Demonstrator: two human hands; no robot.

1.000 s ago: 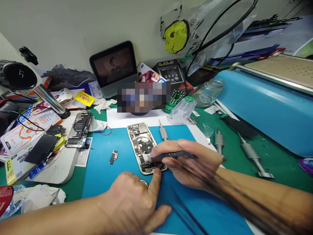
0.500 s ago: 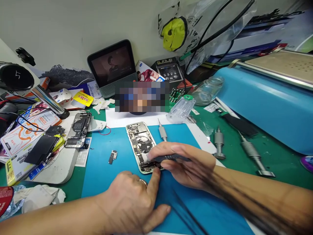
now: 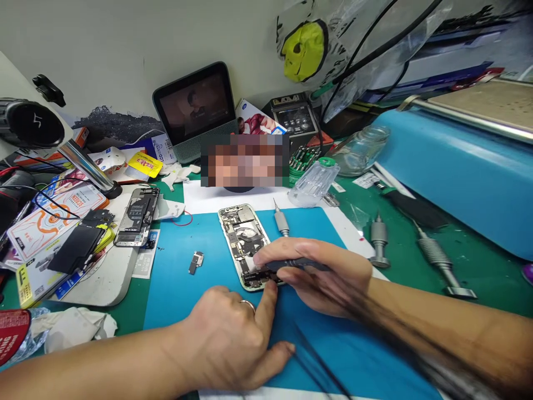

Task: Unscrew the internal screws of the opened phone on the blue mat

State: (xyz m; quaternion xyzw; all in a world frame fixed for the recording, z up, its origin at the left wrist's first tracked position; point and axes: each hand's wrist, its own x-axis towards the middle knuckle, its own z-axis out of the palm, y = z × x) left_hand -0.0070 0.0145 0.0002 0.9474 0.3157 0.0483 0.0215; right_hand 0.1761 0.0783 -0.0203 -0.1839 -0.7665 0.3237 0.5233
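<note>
Handling check: fragile inside, hold by the rims

Blue mat [image 3: 183, 233]: lies beneath the work. Left hand [image 3: 229, 333]: thumb and forefinger apart, nothing gripped. Right hand [image 3: 327, 280]: pinched together. Opened smartphone [image 3: 245, 241]: flat on the mat, left forefinger on its near end — judged light, stiff, easily damaged within; take its side rims. Dark-handled tool [image 3: 297, 264]: clamped in the right hand — tip hidden.

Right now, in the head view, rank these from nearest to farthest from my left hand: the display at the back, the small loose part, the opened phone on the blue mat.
1. Opened phone: on the blue mat, your left hand's index fingertip at its lower edge.
2. Small loose part: left of that phone.
3. Display: at the back.
</note>
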